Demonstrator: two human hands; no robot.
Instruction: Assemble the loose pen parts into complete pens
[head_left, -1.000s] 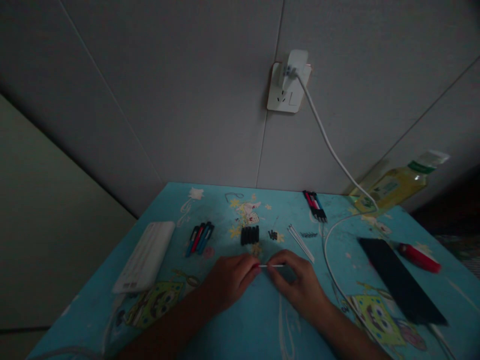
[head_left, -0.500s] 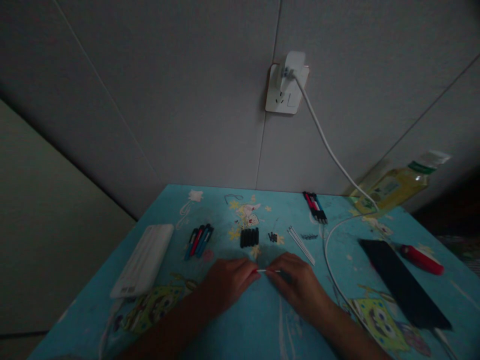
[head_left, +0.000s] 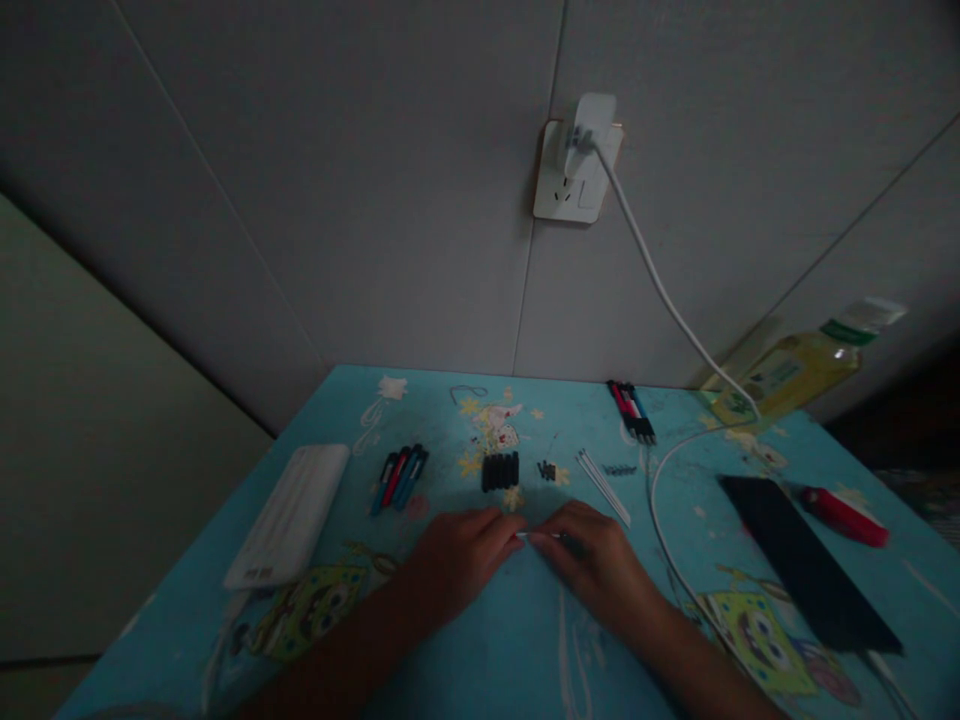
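Observation:
My left hand (head_left: 466, 552) is closed with its fingertips around a pen barrel; only a bit of red shows, the rest hidden in the hand. My right hand (head_left: 589, 550) pinches a thin white pen refill (head_left: 523, 535), whose one end meets the left fingertips. Both hands are close together above the table. Beyond them lie several black pen grips (head_left: 500, 473) in a row and small black parts (head_left: 547, 470). Loose white refills (head_left: 604, 488) and small springs (head_left: 619, 470) are to the right. Red and blue pen barrels (head_left: 400, 480) lie to the left.
Pens with red, white and blue bodies (head_left: 631, 412) lie at the back right. A white power strip (head_left: 289, 520) is on the left. At right are a black flat case (head_left: 810, 565), a red object (head_left: 844, 517), a tilted oil bottle (head_left: 799, 375) and a white cable (head_left: 654, 500).
My hands have come closer together, and less of the white refill shows between them. The view has shifted slightly; the things on the table stay in place.

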